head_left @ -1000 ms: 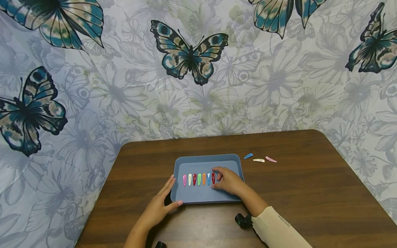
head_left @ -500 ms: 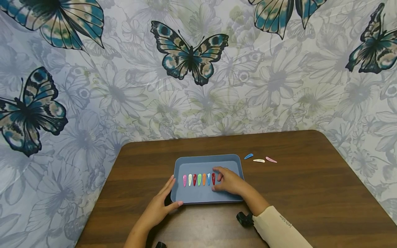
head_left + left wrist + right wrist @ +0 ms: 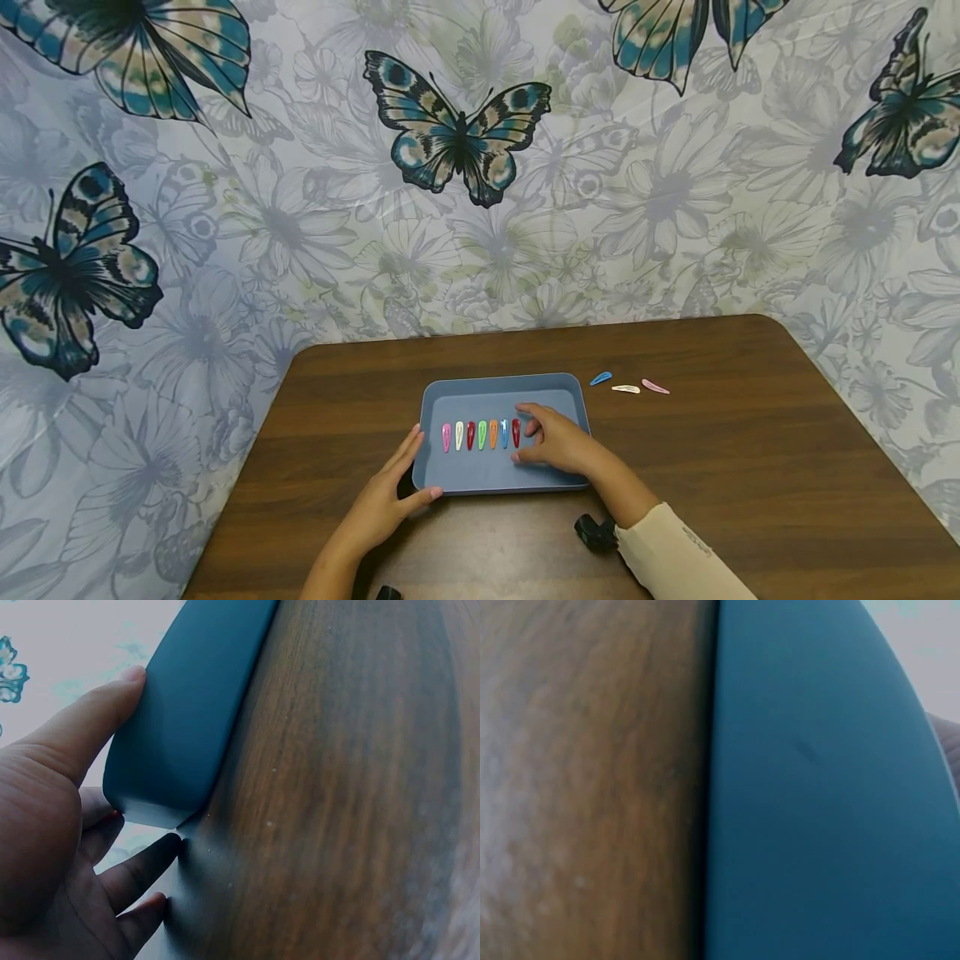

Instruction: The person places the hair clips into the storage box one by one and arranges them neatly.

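In the head view, a blue-grey tray (image 3: 472,479) holds a row of several upright snap hair clips: pink, white, red, green, orange, blue, and a red hair clip (image 3: 516,432) at the right end. My right hand (image 3: 557,439) is over the tray's right part, thumb and index fingertip apart, just beyond the two ends of that red clip. My left hand (image 3: 382,500) rests at the tray's front left corner, thumb along the front wall. The left wrist view shows the thumb (image 3: 112,705) against the tray wall (image 3: 187,697), the other fingers spread near the table.
Right of the tray lie a blue hair clip (image 3: 601,377), a white hair clip (image 3: 626,388) and a pink hair clip (image 3: 656,386) on the brown wooden table (image 3: 750,467). Behind the table hangs a butterfly-patterned cloth (image 3: 480,267). In the right wrist view, the tray wall (image 3: 817,825) fills much of the frame.
My right wrist has shifted very slightly to the right while the fingertips stay around the end red clip. The left hand, tray and clips look unchanged.
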Motion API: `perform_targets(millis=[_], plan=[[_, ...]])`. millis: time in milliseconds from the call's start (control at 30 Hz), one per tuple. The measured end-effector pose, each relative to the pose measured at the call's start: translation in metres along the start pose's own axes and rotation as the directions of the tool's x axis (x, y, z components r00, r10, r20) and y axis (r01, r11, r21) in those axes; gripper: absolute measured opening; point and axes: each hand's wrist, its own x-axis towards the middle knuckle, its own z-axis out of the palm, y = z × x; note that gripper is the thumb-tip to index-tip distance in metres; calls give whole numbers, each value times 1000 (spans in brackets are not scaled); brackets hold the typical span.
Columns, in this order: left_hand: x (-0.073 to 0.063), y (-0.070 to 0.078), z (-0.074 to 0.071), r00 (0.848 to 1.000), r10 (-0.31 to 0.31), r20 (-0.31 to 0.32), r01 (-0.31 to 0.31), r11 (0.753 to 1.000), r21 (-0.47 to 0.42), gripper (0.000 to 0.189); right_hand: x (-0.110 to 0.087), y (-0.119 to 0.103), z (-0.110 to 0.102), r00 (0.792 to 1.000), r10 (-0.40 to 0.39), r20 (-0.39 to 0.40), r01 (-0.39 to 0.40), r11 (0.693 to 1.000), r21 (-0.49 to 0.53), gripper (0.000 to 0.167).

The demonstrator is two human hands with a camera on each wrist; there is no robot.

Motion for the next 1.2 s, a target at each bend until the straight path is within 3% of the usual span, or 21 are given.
perform_targets(millis=[367,733,1200], plan=[[0,-1,0,1000,7,-4,-7,1000,-3,96,-7,-5,-4,999,14,-36,-14,1000,6,79],[-1,0,0,1000,-4,-4,4,1000,-3,96,-12,-8,-16,987,-114,-111,118,992,36,67],[0,1,0,1000,-4,-7,4,1000,-1,94,-17,-8,-30,961,-123,-247,137,990,42,48]])
